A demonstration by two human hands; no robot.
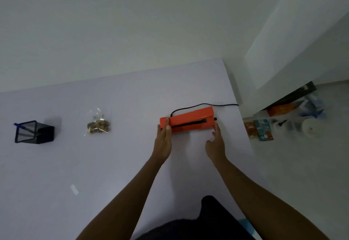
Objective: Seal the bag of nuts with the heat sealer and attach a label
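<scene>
An orange heat sealer (190,119) lies on the pale table (117,160) right of centre, its black cord (204,105) trailing off the right edge. My left hand (164,137) grips the sealer's left end. My right hand (216,143) is at its right end with fingers spread, fingertips touching or just short of it. A clear bag of nuts (98,124) lies flat to the left, apart from both hands. A small white label (74,189) lies on the table nearer me.
A black mesh pen holder (34,132) with a blue pen stands at the far left. Beyond the table's right edge, packets (259,129) and other clutter lie on the floor. A white wall runs behind the table.
</scene>
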